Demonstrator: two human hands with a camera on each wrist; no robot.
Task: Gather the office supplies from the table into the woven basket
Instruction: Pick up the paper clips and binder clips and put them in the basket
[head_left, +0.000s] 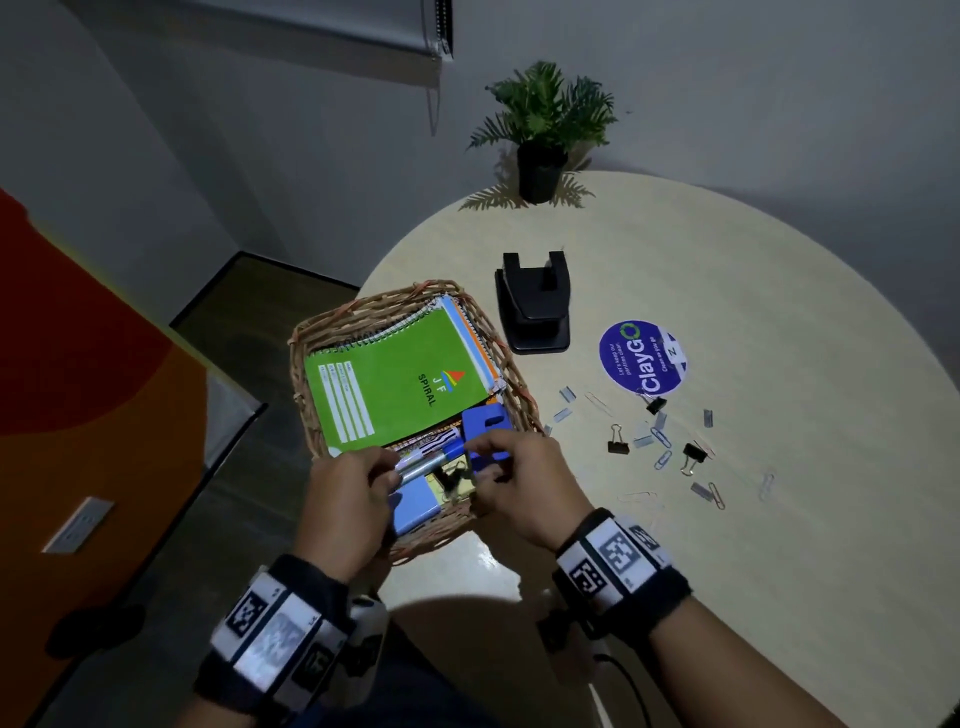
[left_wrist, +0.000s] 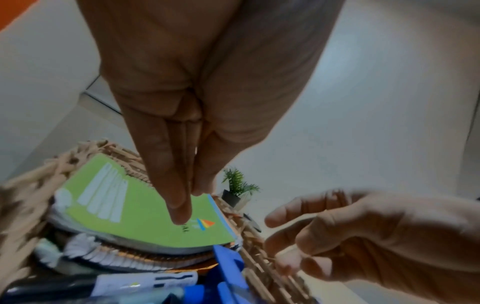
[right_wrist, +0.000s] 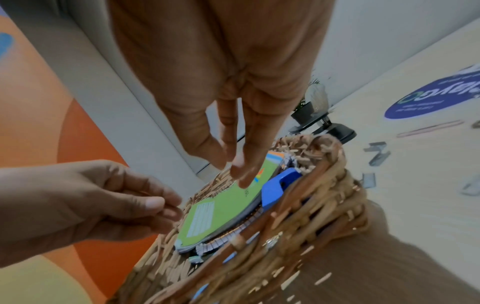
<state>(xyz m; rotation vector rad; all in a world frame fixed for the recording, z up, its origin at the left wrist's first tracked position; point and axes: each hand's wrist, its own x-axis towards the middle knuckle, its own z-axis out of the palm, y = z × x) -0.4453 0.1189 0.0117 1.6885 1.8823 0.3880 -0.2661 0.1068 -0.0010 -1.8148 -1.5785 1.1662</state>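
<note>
Both of your hands hover over the near end of the one woven basket (head_left: 306, 343), which sits at the left edge of the round table (head_left: 753, 571), just left of centre in the head view. Your left hand (head_left: 348, 499) has its fingers straight and pressed together, pointing down, and grips nothing in its wrist view. Your right hand (head_left: 519, 483) hangs loose with fingers relaxed, also holding nothing. Inside the basket a green spiral notebook (head_left: 400, 379) tops a stack; orange and blue edges show beneath, but the number of books below cannot be told. At the basket's near end lie one blue stapler-like block (head_left: 485, 423), one blue-capped marker (head_left: 426, 461) and one blue pad (head_left: 415, 506). On the table to the right, apart from the basket, you have three black binder clips (head_left: 693, 454), two blue paper clips (head_left: 661, 435), some fainter paper clips too pale to count, and at least six staple strips (head_left: 562, 414). One black hole punch (head_left: 535, 306) stands just beside the basket's far right corner, one round blue sticker (head_left: 644, 356) lies right of it, and one potted plant (head_left: 545, 130) stands at the table's far edge, top centre
</note>
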